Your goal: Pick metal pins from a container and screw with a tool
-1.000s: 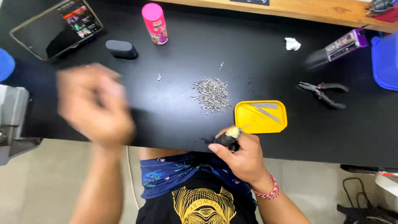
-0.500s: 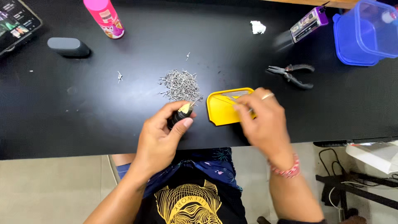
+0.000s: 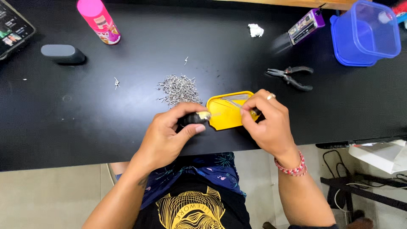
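Yellow tray (image 3: 224, 121) at table edge (image 3: 85, 159); left hand (image 3: 169, 135) fingers clamp black tool (image 3: 196, 118), right hand (image 3: 267, 123) fingers pinch wire (image 3: 229, 103).

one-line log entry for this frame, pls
left hand: holds black tool | right hand: pinches wire over yellow tray | pin pile beside tray | pliers idle

Small workbench, hobby or assembly type. Black table (image 3: 85, 127); beyond the fingers (image 3: 258, 99) lie a pile of metal pins (image 3: 179, 88), pliers (image 3: 292, 75), blue tub (image 3: 364, 34).
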